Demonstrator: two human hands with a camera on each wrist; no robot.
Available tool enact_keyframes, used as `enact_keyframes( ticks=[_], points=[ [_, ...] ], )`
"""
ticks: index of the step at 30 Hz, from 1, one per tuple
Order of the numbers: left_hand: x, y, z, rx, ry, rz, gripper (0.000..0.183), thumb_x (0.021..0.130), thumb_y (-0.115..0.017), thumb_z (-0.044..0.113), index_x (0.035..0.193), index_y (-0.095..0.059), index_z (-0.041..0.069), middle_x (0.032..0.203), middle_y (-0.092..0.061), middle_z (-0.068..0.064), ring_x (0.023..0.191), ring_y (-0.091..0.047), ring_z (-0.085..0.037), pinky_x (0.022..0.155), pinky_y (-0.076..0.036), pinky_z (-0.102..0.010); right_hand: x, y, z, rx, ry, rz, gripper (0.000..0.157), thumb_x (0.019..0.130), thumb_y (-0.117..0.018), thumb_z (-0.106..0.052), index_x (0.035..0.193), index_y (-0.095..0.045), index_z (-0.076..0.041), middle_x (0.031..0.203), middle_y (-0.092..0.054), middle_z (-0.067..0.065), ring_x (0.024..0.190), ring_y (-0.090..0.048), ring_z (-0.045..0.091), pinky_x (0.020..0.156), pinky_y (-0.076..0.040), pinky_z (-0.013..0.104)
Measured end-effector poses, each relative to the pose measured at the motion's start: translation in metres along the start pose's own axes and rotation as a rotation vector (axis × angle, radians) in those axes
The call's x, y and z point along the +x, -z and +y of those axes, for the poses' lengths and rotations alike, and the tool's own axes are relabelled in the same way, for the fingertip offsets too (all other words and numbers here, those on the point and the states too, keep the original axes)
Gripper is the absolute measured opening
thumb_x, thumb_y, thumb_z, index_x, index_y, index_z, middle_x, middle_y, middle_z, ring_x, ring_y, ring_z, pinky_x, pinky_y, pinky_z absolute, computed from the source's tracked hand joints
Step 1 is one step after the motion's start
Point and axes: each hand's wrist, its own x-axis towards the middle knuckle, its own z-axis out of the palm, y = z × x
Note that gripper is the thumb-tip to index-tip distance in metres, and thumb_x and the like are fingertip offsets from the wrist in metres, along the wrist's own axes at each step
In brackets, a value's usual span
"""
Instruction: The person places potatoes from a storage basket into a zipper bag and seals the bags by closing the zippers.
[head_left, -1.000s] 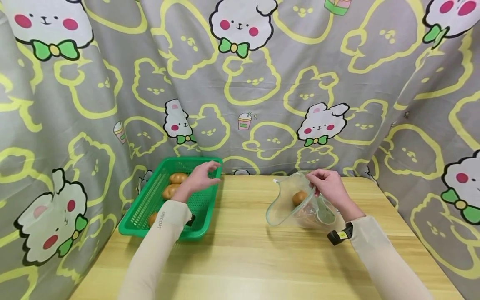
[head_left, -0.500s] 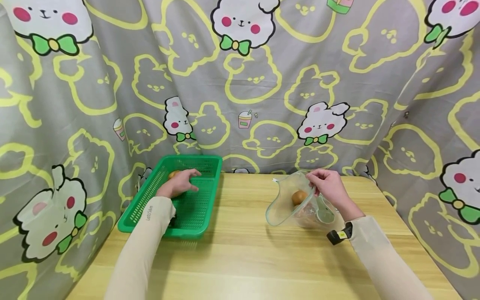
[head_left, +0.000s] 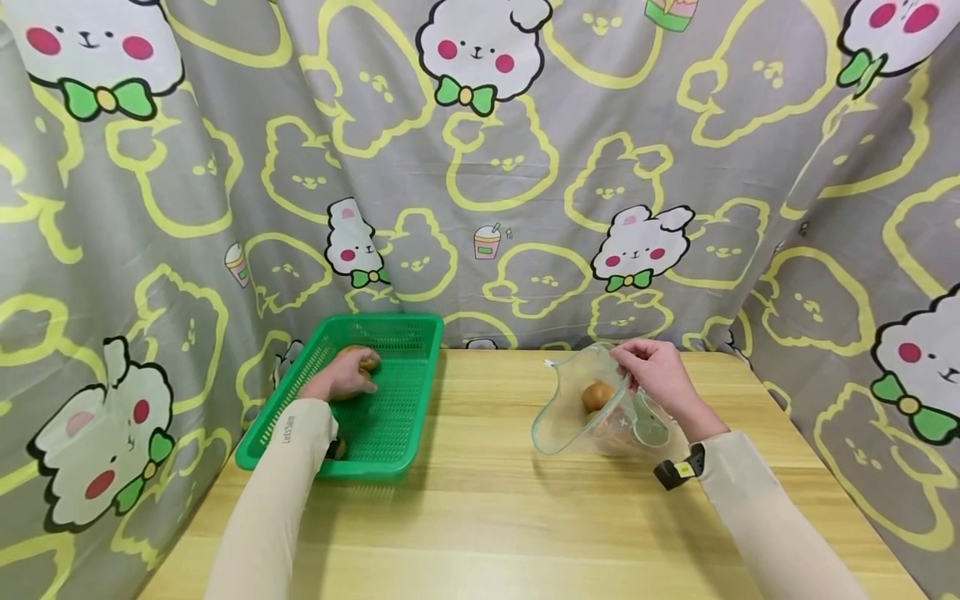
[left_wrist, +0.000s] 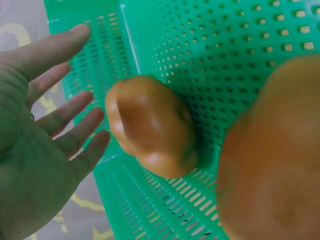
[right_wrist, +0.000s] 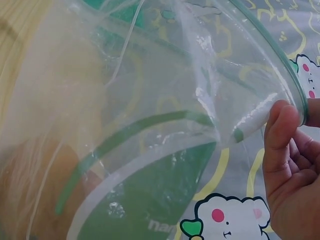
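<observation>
My left hand [head_left: 343,377] reaches low into the green plastic basket [head_left: 423,392], over a brown potato [head_left: 369,360] that it partly hides. In the left wrist view its fingers are spread and straight, beside a lumpy, glossy potato [left_wrist: 152,127]; another potato [left_wrist: 275,165] fills the right side there. My right hand [head_left: 660,375] pinches the upper rim of a clear zip bag [head_left: 558,412] between thumb and fingers, and the bag's mouth gapes to the left. Through the film shows a potato [head_left: 597,395]. Green printing [right_wrist: 145,200] marks the bag's side.
Both stand on a light wooden table [head_left: 480,500], the basket at the left and the bag at the right. A grey cartoon-print curtain [head_left: 480,192] hangs behind and at both sides. A black wrist camera [head_left: 678,471] sits on the right wrist.
My left hand has moved left and down from the basket's right rim to the potatoes at its back left. The right hand still holds the bag in the same place.
</observation>
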Motion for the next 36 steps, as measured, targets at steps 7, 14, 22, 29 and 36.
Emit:
enact_keyframes(
  ticks=[7,14,22,29,36],
  points=[
    [0.001,0.001,-0.008,0.056,0.041,0.024,0.061,0.079,-0.072,0.006,0.133,-0.046,-0.007,0.134,-0.042,-0.03,0.121,-0.038,-0.047,0.097,-0.034,-0.056,0.0,-0.001,0.001,-0.007,0.028,0.006,0.029,0.094,-0.061,-0.023,0.092,-0.067,0.006,0.065,-0.06,0.006,0.045,-0.052,0.015,0.045,-0.049,0.034],
    [-0.002,0.001,-0.013,0.057,0.089,-0.006,0.063,0.082,-0.07,0.004,0.136,-0.041,-0.008,0.135,-0.038,-0.034,0.116,-0.042,-0.048,0.092,-0.038,-0.056,0.0,-0.002,0.002,-0.012,0.025,0.003,0.028,0.094,-0.061,-0.023,0.091,-0.066,0.005,0.065,-0.059,0.007,0.045,-0.052,0.016,0.045,-0.049,0.036],
    [-0.002,-0.001,-0.026,0.103,0.086,0.005,0.07,0.081,-0.068,0.007,0.139,-0.035,-0.01,0.133,-0.038,-0.037,0.11,-0.044,-0.048,0.087,-0.039,-0.055,0.0,-0.002,0.003,-0.015,0.025,-0.006,0.026,0.094,-0.061,-0.024,0.09,-0.067,0.002,0.066,-0.059,0.007,0.045,-0.052,0.017,0.045,-0.048,0.033],
    [-0.004,-0.003,-0.034,0.079,0.1,0.009,0.076,0.078,-0.069,0.005,0.141,-0.03,-0.012,0.133,-0.036,-0.04,0.111,-0.044,-0.049,0.087,-0.04,-0.054,0.001,-0.005,0.004,-0.006,0.031,-0.012,0.028,0.094,-0.061,-0.024,0.091,-0.066,0.003,0.067,-0.06,0.01,0.045,-0.051,0.017,0.044,-0.048,0.031],
    [-0.003,-0.007,-0.035,0.061,0.098,-0.011,0.069,0.081,-0.065,0.004,0.139,-0.032,-0.012,0.131,-0.038,-0.039,0.111,-0.044,-0.05,0.088,-0.04,-0.054,0.002,-0.005,0.004,-0.011,0.017,-0.011,0.03,0.094,-0.061,-0.023,0.093,-0.066,0.006,0.066,-0.059,0.008,0.046,-0.052,0.017,0.045,-0.048,0.031]
  ],
)
